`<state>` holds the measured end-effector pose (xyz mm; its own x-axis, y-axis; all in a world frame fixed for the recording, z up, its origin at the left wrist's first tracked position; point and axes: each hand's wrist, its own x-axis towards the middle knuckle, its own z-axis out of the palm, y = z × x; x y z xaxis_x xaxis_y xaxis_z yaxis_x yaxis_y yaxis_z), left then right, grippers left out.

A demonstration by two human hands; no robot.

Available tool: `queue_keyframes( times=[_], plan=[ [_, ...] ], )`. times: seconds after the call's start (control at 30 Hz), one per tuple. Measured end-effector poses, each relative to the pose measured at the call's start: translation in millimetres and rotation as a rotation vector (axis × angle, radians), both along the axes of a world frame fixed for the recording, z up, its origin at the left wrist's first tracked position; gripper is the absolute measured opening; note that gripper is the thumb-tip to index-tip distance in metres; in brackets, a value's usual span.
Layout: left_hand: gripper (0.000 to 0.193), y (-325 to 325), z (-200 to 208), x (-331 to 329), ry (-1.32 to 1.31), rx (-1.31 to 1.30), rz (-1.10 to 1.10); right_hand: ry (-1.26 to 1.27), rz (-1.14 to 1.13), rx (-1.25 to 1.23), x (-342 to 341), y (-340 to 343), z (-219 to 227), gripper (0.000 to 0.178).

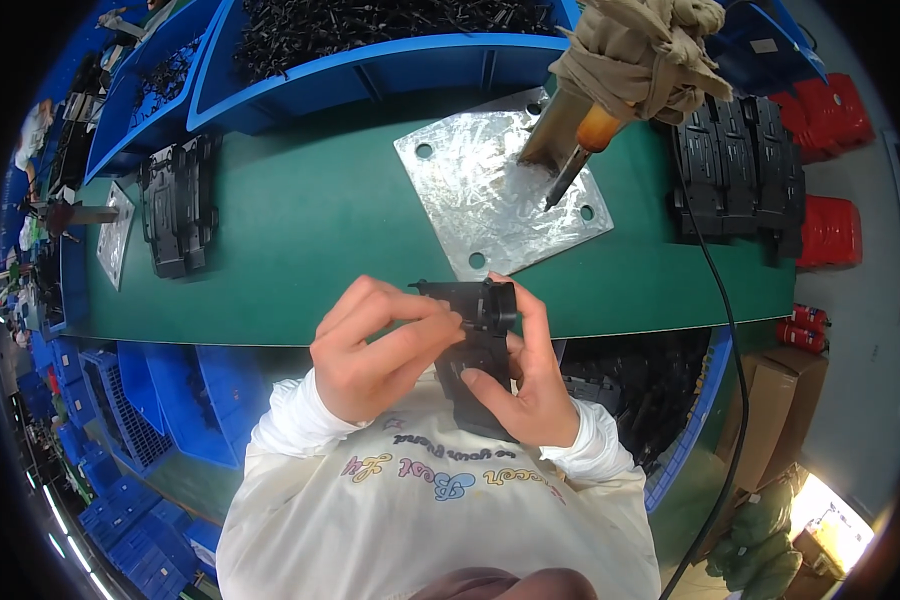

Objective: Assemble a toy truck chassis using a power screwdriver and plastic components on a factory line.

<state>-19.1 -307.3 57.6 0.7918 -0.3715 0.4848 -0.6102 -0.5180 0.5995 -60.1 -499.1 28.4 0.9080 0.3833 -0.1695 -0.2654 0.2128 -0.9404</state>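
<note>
A long black plastic housing (482,365) is held upright in front of my chest, close to the table's near edge. My right hand (535,375) is closed round its right side, thumb across the front and index finger up by a round black collar at the top. My left hand (385,345) is pinched, its fingertips against the housing's upper left part. Whatever those fingertips hold, if anything, is too small or hidden to make out.
A soldering iron (582,150) hangs tip-down from a cloth-wrapped post on a steel plate (460,190). Blue bins (370,85) of small black parts line the back of the green table (300,240). Black housings stand left (178,205) and right (735,170). A black cable (727,320) runs down the right.
</note>
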Motion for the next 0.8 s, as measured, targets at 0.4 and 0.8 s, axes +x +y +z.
queue_keyframes(
  times=[0.4,0.8],
  plan=[
    [0.029,-5,-8,-7,-0.047,0.010,0.021,-0.037,-0.050,-0.025,-5,1,3,0.079],
    [0.033,-10,-14,-2,-0.201,0.055,0.002,-0.027,-0.040,0.024,-3,-6,-1,0.077]
  ],
)
